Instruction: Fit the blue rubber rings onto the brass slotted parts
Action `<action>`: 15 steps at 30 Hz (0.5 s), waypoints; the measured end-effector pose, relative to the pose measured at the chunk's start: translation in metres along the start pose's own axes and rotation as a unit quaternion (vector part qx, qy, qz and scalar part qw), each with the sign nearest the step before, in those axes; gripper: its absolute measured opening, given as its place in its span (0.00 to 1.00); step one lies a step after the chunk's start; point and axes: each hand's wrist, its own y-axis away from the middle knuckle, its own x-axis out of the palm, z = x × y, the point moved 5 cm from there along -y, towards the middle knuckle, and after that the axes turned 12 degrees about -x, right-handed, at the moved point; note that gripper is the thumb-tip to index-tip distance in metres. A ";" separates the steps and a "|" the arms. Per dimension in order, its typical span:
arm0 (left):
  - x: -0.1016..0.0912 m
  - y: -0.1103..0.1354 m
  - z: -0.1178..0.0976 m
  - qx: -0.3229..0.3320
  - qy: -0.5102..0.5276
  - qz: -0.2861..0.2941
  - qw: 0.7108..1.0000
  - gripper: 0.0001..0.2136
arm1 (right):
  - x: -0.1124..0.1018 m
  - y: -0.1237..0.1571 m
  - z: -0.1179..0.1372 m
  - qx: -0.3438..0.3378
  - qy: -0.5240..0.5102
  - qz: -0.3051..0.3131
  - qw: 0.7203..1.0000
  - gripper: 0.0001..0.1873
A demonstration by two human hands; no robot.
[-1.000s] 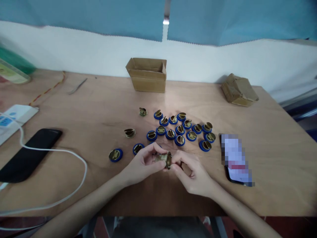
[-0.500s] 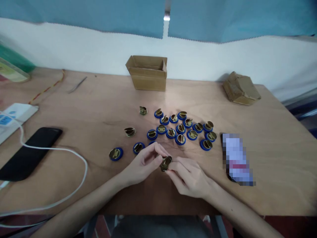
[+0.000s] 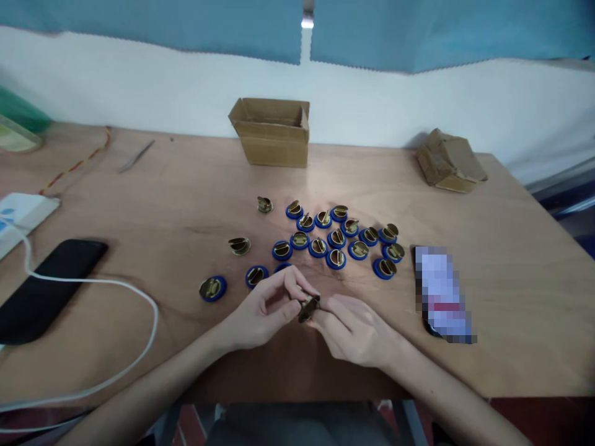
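Observation:
Between my two hands, near the front of the table, is a small round brass-coloured metal piece (image 3: 308, 309) with a raised clip-like part. My left hand (image 3: 272, 308) pinches it from the left with thumb and fingers. From the other side, my right hand (image 3: 356, 329) has its fingertips closed on the piece's right edge. Beyond the hands lie several similar brass pieces seated on blue rings, one of them a blue-ringed piece (image 3: 336, 259). Two brass pieces without blue show farther left, a nearer one (image 3: 240, 246) and a farther one (image 3: 264, 205). My left fingers partly cover one blue ring.
An open cardboard box (image 3: 277, 148) stands at the back, and a crumpled cardboard box (image 3: 450, 161) at the back right. A phone with a blurred screen (image 3: 441, 291) lies right. On the left are a black phone (image 3: 51, 291), a white cable (image 3: 149, 334) and tweezers (image 3: 137, 156).
The held brass piece has turned and now appears more edge-on. Both hands keep hold of it in nearly the same place. The whole view has shifted slightly.

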 end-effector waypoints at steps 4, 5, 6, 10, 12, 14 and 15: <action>0.001 0.002 0.000 -0.005 -0.007 -0.005 1.000 0.08 | 0.001 0.002 -0.002 -0.007 0.001 0.013 1.000 0.16; 0.001 0.002 0.000 -0.007 -0.011 -0.008 1.000 0.08 | 0.001 0.002 -0.002 -0.009 0.003 0.015 1.000 0.17; 0.001 0.002 -0.001 -0.009 -0.016 -0.011 1.000 0.08 | 0.001 0.002 -0.002 -0.012 0.005 0.015 1.000 0.17; 0.001 0.004 -0.004 -0.007 -0.032 -0.009 0.999 0.07 | -0.001 0.000 -0.002 -0.027 0.010 0.005 1.000 0.18; 0.002 0.004 -0.004 -0.007 -0.030 -0.007 1.000 0.07 | -0.002 0.000 -0.002 -0.030 0.008 0.004 1.000 0.18; 0.002 0.004 -0.003 -0.011 -0.018 -0.003 1.000 0.07 | -0.002 -0.001 -0.002 -0.029 0.003 0.006 1.000 0.17; 0.002 0.004 -0.002 -0.013 -0.012 -0.001 1.000 0.08 | -0.002 -0.001 -0.002 -0.029 0.001 0.006 1.000 0.17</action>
